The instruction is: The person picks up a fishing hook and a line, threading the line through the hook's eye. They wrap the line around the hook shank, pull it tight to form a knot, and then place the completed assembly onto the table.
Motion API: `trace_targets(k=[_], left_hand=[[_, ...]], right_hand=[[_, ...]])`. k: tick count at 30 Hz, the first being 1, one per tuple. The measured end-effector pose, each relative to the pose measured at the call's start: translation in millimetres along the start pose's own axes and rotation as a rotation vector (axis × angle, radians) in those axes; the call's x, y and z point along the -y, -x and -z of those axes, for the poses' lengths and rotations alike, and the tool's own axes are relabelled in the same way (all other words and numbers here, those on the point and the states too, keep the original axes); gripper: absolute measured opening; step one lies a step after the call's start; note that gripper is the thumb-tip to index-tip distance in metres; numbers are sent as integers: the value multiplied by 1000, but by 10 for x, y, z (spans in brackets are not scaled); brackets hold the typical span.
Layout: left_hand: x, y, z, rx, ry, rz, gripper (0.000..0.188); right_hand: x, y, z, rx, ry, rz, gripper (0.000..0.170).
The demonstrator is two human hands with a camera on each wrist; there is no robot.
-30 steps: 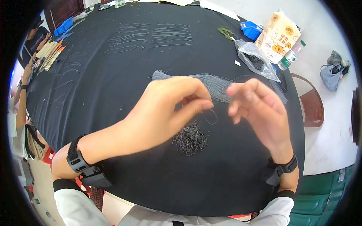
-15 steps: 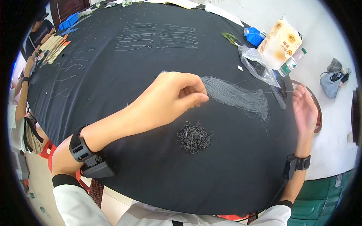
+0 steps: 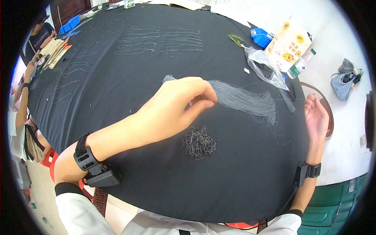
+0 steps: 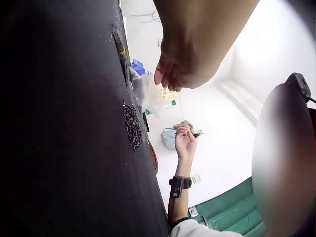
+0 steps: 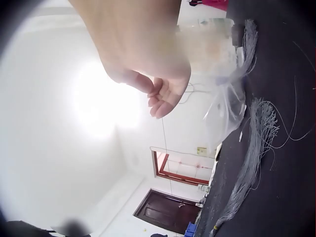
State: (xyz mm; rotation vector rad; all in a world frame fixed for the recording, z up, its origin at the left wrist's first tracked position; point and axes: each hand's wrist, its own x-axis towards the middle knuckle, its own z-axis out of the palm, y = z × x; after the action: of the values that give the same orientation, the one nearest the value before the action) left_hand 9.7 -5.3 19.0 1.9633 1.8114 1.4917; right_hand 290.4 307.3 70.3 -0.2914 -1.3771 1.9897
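My left hand [image 3: 182, 98] is raised over the middle of the black table, thumb and forefinger pinched together on a thin strand of line. Out to the right, my right hand [image 3: 316, 117] grips the strand's other part with curled fingers. The thin line [image 5: 165, 140] runs taut between both hands, and in the head view it crosses above a grey bundle of line [image 3: 246, 100]. Part of that bundle is hidden behind my left hand. Below the left hand lies a pile of small dark hooks [image 3: 199, 143].
Looped lines [image 3: 182, 39] lie in rows at the far side, with more at left. Back right hold a clear plastic bag [image 3: 270, 72], a blue bin [image 3: 261, 38], a tissue pack [image 3: 288, 47] and a bottle [image 3: 301, 64]. Another person sits at far left beside a paper stack [image 3: 55, 51].
My right hand has moved from beside the left hand far out to the right, drawing the line straight. The left hand stays nearly in place, still pinching.
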Motion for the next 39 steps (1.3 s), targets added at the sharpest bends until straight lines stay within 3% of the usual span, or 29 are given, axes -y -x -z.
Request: trace_targets(k=[10,16,19,23,27,28,30,34,39], left_hand=[[18,30,-18,-142,-249,-221,14],[33,30,-26,-151,-295,-248,15],[80,38,-33,-149,-278,-226,14],[210,64,-30,10,-206,-24,9],[341,76,-4,143,-111,202,11],[348,77,1,167,-92,251,13],[362,88,-9,138,-162,202,15],[316,115,-48,20,-273,196,15],[179,99,-31,170,-169,198,13]], right_hand=[[-49,35,-73,35,5,-45,12],[-50,23,-58,92,22,-53,11],[-46,34,-62,83,25,-19,15],[-2,88,-120,85,-12,52,23],[-8,131,-256,206,34,100,26],[-27,168,-356,143,127,112,26],[-87,253,-564,20,312,138,25],[-244,337,-755,153,466,82,18],[-599,356,-1287,325,709,-81,21]])
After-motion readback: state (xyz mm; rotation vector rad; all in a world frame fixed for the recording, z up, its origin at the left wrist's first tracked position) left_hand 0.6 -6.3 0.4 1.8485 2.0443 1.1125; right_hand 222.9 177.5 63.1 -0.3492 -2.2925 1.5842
